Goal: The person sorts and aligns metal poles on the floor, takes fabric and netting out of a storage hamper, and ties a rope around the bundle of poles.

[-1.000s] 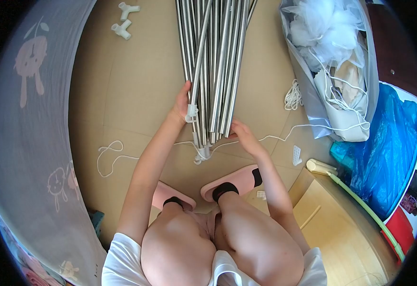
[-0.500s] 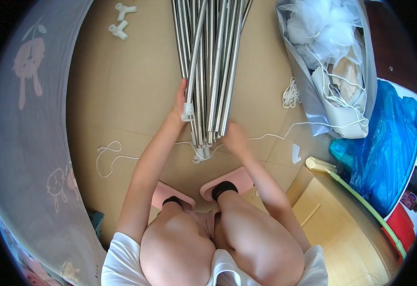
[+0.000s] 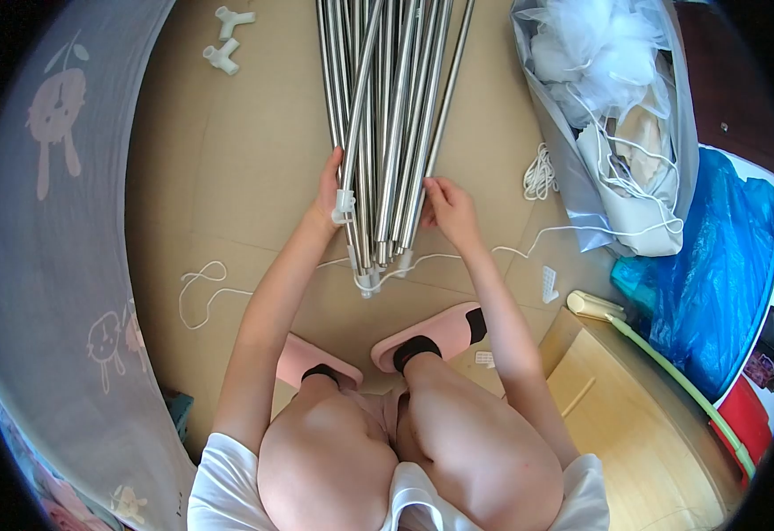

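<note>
A bundle of shiny metal poles (image 3: 391,124) lies lengthwise on the floor in front of me, its near ends close to my feet. My left hand (image 3: 327,190) is curled against the bundle's left side, beside a white plastic fitting (image 3: 344,206) on one pole. On the other side, my right hand (image 3: 449,211) pinches a thin metal pole (image 3: 452,88) that angles away from the rest. White plastic end pieces (image 3: 367,283) show at the near ends, where a white cord (image 3: 436,257) crosses. Some fingertips are hidden by the poles.
Two white pipe connectors (image 3: 222,57) lie at the upper left. A grey fabric bag (image 3: 559,115) with white netting and cord stands at the right, beside blue plastic (image 3: 723,265). A wooden panel (image 3: 643,416) is lower right; grey printed fabric (image 3: 60,265) lines the left.
My right hand has moved up from the bundle's near end to its right side. The thin pole there now slants further out to the right. My left hand has barely moved.
</note>
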Demonstrator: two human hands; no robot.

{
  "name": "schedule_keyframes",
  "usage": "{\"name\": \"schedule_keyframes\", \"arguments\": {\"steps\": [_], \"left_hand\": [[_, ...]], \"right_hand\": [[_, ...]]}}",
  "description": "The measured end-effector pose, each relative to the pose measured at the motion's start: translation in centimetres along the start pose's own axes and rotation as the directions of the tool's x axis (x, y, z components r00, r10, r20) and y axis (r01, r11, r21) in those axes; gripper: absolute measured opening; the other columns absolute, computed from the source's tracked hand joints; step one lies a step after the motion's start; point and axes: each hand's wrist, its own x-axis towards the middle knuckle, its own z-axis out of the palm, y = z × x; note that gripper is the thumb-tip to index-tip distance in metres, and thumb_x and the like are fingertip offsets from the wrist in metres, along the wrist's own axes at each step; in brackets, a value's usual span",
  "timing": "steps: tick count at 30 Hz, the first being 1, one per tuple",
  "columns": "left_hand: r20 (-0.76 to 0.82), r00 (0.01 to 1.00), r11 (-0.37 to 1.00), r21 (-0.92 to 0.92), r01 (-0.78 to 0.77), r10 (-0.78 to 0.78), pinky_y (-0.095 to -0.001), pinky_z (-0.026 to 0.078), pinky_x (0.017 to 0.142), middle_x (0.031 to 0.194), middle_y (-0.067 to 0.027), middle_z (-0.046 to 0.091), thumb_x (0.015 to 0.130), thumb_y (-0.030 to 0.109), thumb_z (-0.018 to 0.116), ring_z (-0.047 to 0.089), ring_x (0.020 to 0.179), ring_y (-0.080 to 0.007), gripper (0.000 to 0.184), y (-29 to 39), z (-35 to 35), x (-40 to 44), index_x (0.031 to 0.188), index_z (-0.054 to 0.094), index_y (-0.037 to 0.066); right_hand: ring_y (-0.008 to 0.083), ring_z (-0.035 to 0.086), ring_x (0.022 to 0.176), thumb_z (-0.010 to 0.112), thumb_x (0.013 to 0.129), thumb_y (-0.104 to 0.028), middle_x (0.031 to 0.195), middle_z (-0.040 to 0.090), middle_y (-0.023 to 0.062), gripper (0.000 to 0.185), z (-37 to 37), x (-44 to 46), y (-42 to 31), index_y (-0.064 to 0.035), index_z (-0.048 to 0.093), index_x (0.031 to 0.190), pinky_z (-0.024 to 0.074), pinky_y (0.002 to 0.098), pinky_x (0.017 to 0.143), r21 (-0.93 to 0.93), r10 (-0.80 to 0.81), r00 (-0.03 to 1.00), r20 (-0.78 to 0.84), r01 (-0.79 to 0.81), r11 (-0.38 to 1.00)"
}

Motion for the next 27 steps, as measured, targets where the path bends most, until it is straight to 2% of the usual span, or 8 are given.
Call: {"name": "schedule_keyframes", "arguments": {"steps": [7,10,12,15,17,23,24,27], "left_hand": [[0.084,0.996,1.0,0.014,0.011,-0.012,-0.0447,0.039,0.093,0.12,-0.021,0.046,0.079,0.057,0.04,0.049,0.107,-0.0339,0.073,-0.6,2.0,-0.3,0.125,0.038,0.001],[0.229,0.972,0.998,0.014,0.06,-0.061,-0.0476,0.032,0.098,0.127,-0.0238,0.038,0.075,0.064,0.038,0.04,0.115,-0.0393,0.083,-0.9,2.5,-0.2,0.13,0.03,0.002],[0.234,0.964,0.99,-0.035,0.14,-0.128,-0.049,0.031,0.099,0.128,-0.0239,0.037,0.074,0.065,0.039,0.04,0.115,-0.0395,0.084,-1.0,2.8,-0.3,0.131,0.03,0.003],[0.193,0.973,0.989,-0.047,0.139,-0.128,-0.0528,0.031,0.096,0.13,-0.0226,0.034,0.073,0.065,0.042,0.036,0.116,-0.0448,0.085,-0.9,4.2,-0.1,0.132,0.028,0.006],[0.327,0.939,0.986,-0.091,0.14,-0.103,-0.0549,0.035,0.093,0.131,-0.0213,0.034,0.072,0.063,0.046,0.034,0.115,-0.0492,0.085,-1.0,4.2,0.2,0.133,0.027,0.007],[0.301,0.951,0.997,0.003,0.079,-0.076,-0.0519,0.037,0.092,0.13,-0.0227,0.033,0.069,0.065,0.048,0.035,0.116,-0.0458,0.092,-1.1,4.2,0.1,0.135,0.022,0.006],[0.297,0.949,0.994,0.013,0.105,-0.104,-0.0516,0.036,0.093,0.13,-0.0256,0.033,0.068,0.067,0.047,0.036,0.116,-0.0443,0.093,-1.1,4.0,0.2,0.135,0.022,0.006],[0.291,0.949,0.993,0.042,0.111,-0.118,-0.0544,0.033,0.094,0.131,-0.0274,0.029,0.064,0.067,0.05,0.03,0.119,-0.0463,0.097,-1.0,3.9,0.3,0.136,0.02,0.009]], "right_hand": [[0.0109,0.054,0.055,0.049,0.087,-0.023,0.059,0.054,0.0068,0.025,1.9,-0.4,1.0,0.0,0.057,0.092,0.0423,0.0261,0.051,-0.095,-0.263,0.959,-0.103,0.254,0.963],[0.007,0.05,0.052,0.046,0.09,-0.018,0.066,0.056,0.0005,0.023,2.0,-1.0,0.9,0.0,0.056,0.098,0.0415,0.0202,0.047,-0.175,-0.256,0.962,-0.097,0.237,0.956],[0.0099,0.053,0.06,0.045,0.09,-0.027,0.072,0.058,0.0025,0.03,2.0,-1.0,1.1,-0.0005,0.057,0.096,0.0437,0.0222,0.056,0.34,-0.02,1.0,-0.007,0.022,0.94],[0.0144,0.054,0.062,0.043,0.09,-0.038,0.076,0.059,0.0049,0.04,1.9,-2.7,3.2,-0.0004,0.058,0.086,0.0442,0.0272,0.063,0.464,0.051,0.999,0.005,-0.047,0.885],[0.0136,0.055,0.075,0.037,0.091,-0.04,0.08,0.059,0.0047,0.045,0.0,-5.6,4.0,-0.0006,0.058,0.091,0.0413,0.0279,0.077,0.231,0.001,0.968,0.251,-0.061,0.971],[0.011,0.055,0.075,0.05,0.087,-0.017,0.077,0.06,0.003,0.017,-1.7,-13.6,-1.6,-0.0033,0.061,0.086,0.0436,0.0243,0.068,-0.175,0.222,0.691,0.688,-0.14,0.975],[0.0124,0.056,0.074,0.05,0.087,-0.016,0.078,0.061,0.006,0.017,-1.0,-14.2,-0.9,-0.0024,0.06,0.087,0.0442,0.0256,0.068,0.135,-0.151,0.569,0.808,0.071,0.988],[0.0215,0.056,0.069,0.051,0.083,-0.018,0.075,0.06,0.0107,0.02,2.8,-14.7,0.6,0.0009,0.058,0.081,0.0438,0.0308,0.063,0.114,-0.183,0.35,0.919,0.21,0.971]]}}
